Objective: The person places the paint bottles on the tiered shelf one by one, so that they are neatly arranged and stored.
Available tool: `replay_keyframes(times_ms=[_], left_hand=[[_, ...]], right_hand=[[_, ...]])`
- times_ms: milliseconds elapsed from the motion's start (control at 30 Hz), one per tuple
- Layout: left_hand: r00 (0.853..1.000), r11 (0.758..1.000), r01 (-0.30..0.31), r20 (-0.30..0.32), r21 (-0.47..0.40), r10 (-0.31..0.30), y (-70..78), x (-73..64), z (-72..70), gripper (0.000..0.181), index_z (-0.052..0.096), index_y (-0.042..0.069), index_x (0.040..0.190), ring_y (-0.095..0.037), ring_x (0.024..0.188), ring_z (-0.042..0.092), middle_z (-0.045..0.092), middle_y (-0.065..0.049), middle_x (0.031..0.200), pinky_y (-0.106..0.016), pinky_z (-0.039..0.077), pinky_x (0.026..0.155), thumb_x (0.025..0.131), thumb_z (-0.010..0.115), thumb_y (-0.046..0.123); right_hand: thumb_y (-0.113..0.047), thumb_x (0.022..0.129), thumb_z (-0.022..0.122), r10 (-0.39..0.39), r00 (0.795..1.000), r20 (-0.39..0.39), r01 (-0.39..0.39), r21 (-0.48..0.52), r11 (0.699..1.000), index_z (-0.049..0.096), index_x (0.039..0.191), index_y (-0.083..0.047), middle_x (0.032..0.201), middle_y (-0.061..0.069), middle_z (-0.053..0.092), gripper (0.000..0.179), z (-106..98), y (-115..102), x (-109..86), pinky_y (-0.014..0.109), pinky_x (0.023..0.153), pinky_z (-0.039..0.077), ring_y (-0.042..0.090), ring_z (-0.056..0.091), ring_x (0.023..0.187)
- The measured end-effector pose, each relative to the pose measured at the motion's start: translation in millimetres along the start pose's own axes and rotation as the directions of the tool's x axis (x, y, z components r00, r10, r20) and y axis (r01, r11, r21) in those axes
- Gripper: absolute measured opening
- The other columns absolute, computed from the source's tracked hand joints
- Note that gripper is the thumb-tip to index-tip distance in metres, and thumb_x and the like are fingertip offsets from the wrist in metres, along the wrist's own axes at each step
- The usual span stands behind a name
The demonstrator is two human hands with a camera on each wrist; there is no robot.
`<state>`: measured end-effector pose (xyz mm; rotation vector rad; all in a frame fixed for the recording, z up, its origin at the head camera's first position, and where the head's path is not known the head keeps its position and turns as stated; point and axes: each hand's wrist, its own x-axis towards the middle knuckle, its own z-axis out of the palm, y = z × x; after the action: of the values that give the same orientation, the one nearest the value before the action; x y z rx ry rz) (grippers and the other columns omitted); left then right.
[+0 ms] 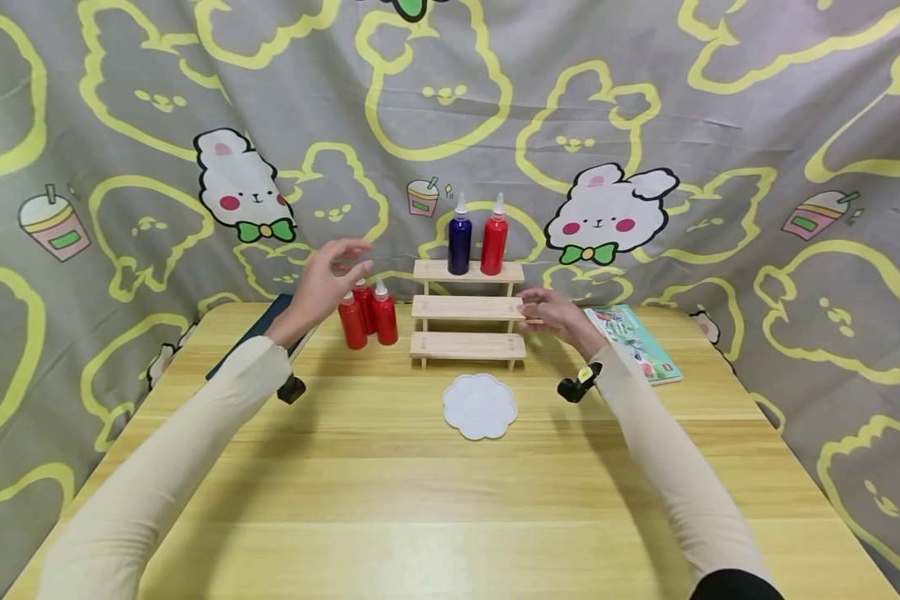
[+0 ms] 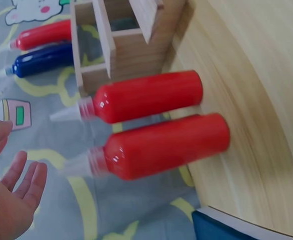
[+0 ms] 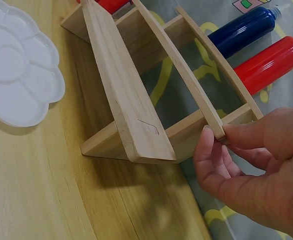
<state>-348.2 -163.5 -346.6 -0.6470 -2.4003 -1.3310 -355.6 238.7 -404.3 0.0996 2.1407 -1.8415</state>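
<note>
A three-step wooden display rack stands on the table. My right hand pinches the right end of its middle shelf between thumb and fingers. On the top step stand a dark blue squeeze bottle and a red squeeze bottle, both with pointed clear nozzles. Three more red bottles are grouped upright on the table left of the rack. Just above and left of that group is my left hand, its fingers loosely bent and apart from the nozzles. Nothing is in it in the left wrist view.
A white flower-shaped palette lies in front of the rack. To the right rests a light green book; a dark blue flat book or folder lies partly behind the left forearm. A patterned curtain hangs behind the table.
</note>
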Motion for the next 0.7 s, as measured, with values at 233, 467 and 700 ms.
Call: replay_keyframes(times_ms=[233, 467, 700], left_hand=[[0.999, 0.999, 0.042, -0.006, 0.032, -0.042, -10.5, -9.9, -3.2, 0.037, 0.062, 0.002, 0.139, -0.037, 0.123, 0.06, 0.062, -0.021, 0.134, -0.056, 0.049, 0.11, 0.104, 0.067, 0.015], [0.993, 0.993, 0.116, -0.019, 0.017, -0.116, -27.3, -19.7, -2.9, 0.044, 0.057, 0.0, 0.141, -0.04, 0.132, 0.056, 0.059, -0.022, 0.142, -0.058, 0.044, 0.114, 0.103, 0.069, 0.017], [0.973, 0.973, 0.228, 0.013, 0.022, -0.229, -45.3, -33.2, 1.0, 0.054, 0.05, 0.002, 0.145, -0.039, 0.134, 0.055, 0.056, -0.021, 0.143, -0.057, 0.049, 0.11, 0.101, 0.073, 0.02]], right_hand=[[0.001, 0.107, 0.049, -0.009, 1.0, 0.008, 0.009, -0.011, 1.0, 0.034, 0.154, 0.008, 0.118, 0.01, 0.048, 0.05, -3.7, 2.2, 0.7, 0.048, 0.12, 0.042, 0.013, 0.057, 0.093], [0.001, 0.107, 0.05, -0.018, 0.999, 0.027, 0.018, -0.004, 1.0, 0.036, 0.152, 0.008, 0.115, 0.008, 0.048, 0.047, -6.3, 3.2, 2.3, 0.037, 0.109, 0.053, 0.011, 0.058, 0.09], [0.003, 0.106, 0.05, -0.022, 0.998, 0.052, 0.022, 0.001, 1.0, 0.037, 0.148, 0.009, 0.113, 0.008, 0.048, 0.044, -7.3, 1.3, 2.2, 0.03, 0.1, 0.058, 0.01, 0.06, 0.087]])
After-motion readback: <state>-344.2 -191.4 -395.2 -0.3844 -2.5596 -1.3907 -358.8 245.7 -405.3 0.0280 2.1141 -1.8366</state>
